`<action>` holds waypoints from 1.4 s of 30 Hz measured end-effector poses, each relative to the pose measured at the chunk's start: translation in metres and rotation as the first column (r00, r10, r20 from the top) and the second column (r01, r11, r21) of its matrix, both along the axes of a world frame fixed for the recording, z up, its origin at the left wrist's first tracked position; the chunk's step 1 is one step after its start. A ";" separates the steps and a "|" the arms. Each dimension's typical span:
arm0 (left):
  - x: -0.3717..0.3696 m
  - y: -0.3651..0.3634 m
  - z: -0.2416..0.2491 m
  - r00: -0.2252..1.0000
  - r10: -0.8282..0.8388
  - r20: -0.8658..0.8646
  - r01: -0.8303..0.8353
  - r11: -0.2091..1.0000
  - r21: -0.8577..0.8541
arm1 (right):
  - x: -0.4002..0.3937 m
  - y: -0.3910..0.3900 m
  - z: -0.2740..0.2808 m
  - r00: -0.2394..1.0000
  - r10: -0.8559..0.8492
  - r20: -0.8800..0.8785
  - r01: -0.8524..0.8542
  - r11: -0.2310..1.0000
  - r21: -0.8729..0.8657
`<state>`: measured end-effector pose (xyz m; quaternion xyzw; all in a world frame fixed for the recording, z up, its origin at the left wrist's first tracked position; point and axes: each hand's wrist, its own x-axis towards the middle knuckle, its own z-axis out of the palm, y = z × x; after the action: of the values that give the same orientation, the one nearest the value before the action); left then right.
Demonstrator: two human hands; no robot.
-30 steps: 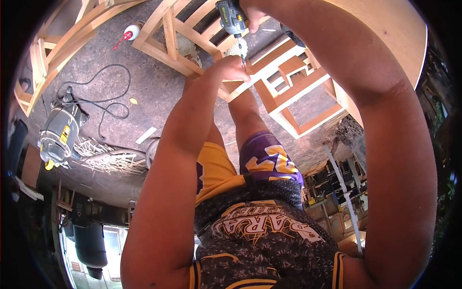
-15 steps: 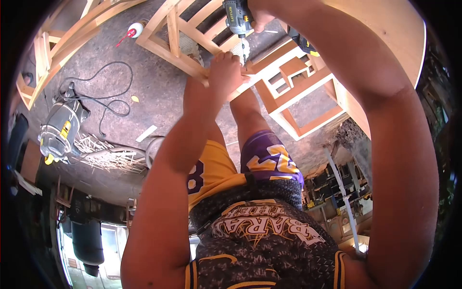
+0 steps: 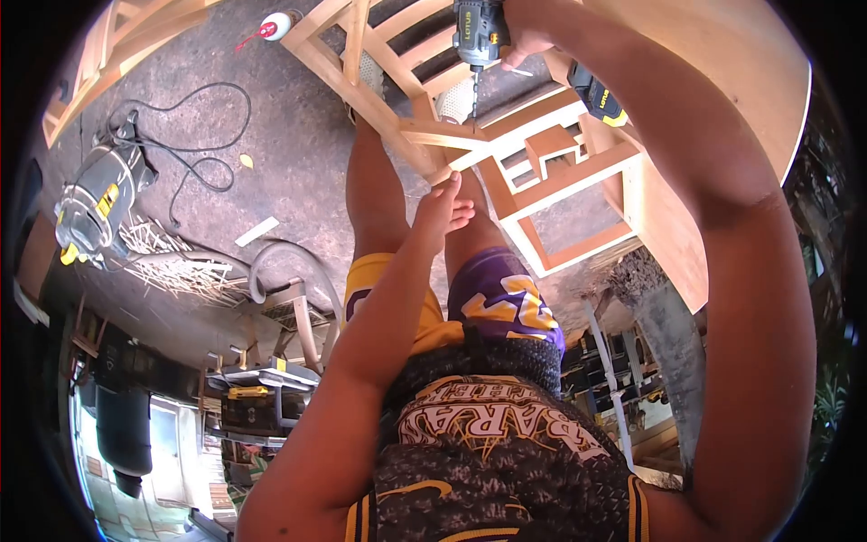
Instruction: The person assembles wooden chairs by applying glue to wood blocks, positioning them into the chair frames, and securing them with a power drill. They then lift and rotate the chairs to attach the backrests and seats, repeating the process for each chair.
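Note:
My right hand (image 3: 528, 34) grips a grey-and-black cordless drill (image 3: 477, 34) at the top of the view. Its long bit (image 3: 475, 95) points down, with the tip close by a short wooden rail (image 3: 441, 135) of a light wooden frame (image 3: 397, 77). The drill's battery (image 3: 596, 95), black with yellow, shows beyond my wrist. My left hand (image 3: 442, 212) is just below the frame's near corner, one fingertip right at the wood and the other fingers loosely bent apart, nothing held in them. To the right is a boxy wooden section with square openings (image 3: 569, 176).
A wide wooden panel (image 3: 677, 208) stands at the right. On the floor at left are a corded power tool (image 3: 99, 203), its looping black cable (image 3: 194, 163), thin wood offcuts (image 3: 185, 262) and a hose (image 3: 289, 253). A white bottle with red nozzle (image 3: 275, 25) stands near the frame.
My left hand has come off the wooden frame toward me, and its fingers have loosened. The drill has shifted slightly right, still in my right hand. The view has moved a little.

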<state>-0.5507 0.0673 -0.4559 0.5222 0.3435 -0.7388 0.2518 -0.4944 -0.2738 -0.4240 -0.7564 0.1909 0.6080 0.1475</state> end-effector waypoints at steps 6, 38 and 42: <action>-0.049 -0.027 -0.028 0.568 0.813 0.129 -0.803 0.582 -0.130 | 0.010 0.005 0.005 0.997 0.069 0.016 -0.069 0.997 -0.024; 0.073 -0.098 -0.087 0.416 -0.451 0.790 0.909 0.182 -0.375 | -0.036 -0.002 -0.032 0.944 -0.184 0.273 0.127 0.969 0.214; 0.076 -0.096 -0.089 0.381 -0.426 0.820 0.923 0.218 -0.316 | -0.029 -0.021 -0.022 0.951 -0.137 0.278 0.075 0.972 0.222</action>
<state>-0.4745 -0.0284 -0.5452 0.6545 -0.3787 -0.6359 0.1547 -0.5231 -0.2946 -0.4458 -0.8068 0.1426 0.4975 0.2851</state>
